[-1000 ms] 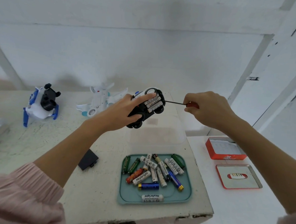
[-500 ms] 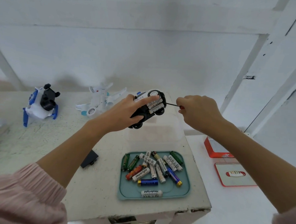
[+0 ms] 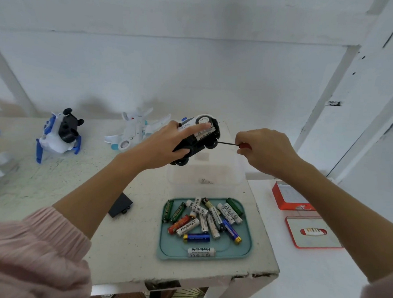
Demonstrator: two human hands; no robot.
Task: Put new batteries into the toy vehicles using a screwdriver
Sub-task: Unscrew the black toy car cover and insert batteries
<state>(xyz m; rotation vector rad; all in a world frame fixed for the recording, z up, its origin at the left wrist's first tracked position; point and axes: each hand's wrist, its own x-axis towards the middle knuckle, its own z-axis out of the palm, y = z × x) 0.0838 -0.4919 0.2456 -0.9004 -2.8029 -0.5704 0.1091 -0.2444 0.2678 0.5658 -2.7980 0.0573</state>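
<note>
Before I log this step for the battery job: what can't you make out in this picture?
Head view:
- Screwdriver tip: hidden behind the toy car.
- Screwdriver handle: mostly covered by the right hand.
- Car's body: partly covered by the left hand.
- Bits in the clear tub: too small.

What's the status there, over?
Left hand grips upturned black-and-white toy car, batteries showing. Right hand holds red-handled screwdriver, tip at car. Nothing blocking.

My worktop carries a teal tray of batteries, a clear tub, a black cover, a plane and a robot toy.
</note>
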